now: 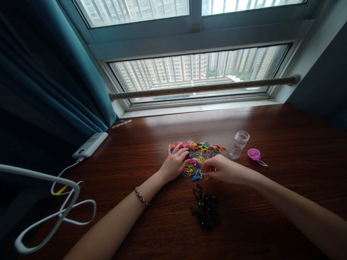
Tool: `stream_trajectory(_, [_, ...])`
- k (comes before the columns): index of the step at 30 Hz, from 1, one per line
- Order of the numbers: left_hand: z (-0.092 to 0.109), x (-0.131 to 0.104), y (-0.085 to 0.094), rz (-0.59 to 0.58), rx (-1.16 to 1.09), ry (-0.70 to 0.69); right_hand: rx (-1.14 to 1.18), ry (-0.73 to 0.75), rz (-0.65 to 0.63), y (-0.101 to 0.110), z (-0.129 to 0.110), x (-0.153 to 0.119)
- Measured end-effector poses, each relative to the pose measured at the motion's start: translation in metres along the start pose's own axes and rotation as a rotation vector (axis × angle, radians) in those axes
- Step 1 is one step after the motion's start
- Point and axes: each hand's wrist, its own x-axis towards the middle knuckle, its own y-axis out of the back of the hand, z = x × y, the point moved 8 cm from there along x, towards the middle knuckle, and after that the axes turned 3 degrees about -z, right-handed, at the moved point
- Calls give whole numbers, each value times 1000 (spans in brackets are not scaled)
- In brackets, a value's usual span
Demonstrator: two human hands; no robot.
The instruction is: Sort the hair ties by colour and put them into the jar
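A loose heap of small hair elastics [199,159] in pink, yellow, blue, red and other colours lies on the brown wooden table. On its left side rests my left hand [176,163], fingers spread over the elastics. My right hand [219,168] is at the heap's right edge, with thumb and fingers curled together in a pinch; what lies between the fingertips is hidden. Nearer to me sits a separate clump of black elastics [207,211]. Beyond my right hand a clear jar [238,145] stands uncapped, and a pink cap [254,154] with a loop lies to its right.
A white power bank [90,145] with a cable lies at the left by a blue curtain [89,97]. A thick white tube [40,172] curves in front of it. The window with a horizontal rail [189,90] bounds the table's far side.
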Motion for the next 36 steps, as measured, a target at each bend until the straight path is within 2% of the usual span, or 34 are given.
stream_trajectory(4, [1, 0, -3, -14, -3, -28, -25, -17, 62, 3, 10, 4])
stream_trajectory(10, [-9, -1, -1, 52, -24, 49, -55, -27, 124, 8, 13, 7])
stream_trajectory(12, [-9, -1, -1, 57, -39, 43, -91, -34, 190, 13, 19, 9])
stream_trajectory(16, [-7, -1, 1, 77, -80, 22, -205, -93, 420, 28, 42, 11])
stream_trajectory(18, [-7, -1, 5, 106, -124, 31, -227, -135, 473, 31, 55, 12])
stream_trajectory(22, [-15, -2, 14, 198, -273, 88, -235, -131, 455, 25, 66, 16])
stream_trajectory(29, [-42, -7, 15, 346, -528, 255, -302, -19, 427, 11, 60, 19])
stream_trajectory(36, [-50, -11, 11, 357, -558, 352, -261, 8, 430, 8, 62, 21])
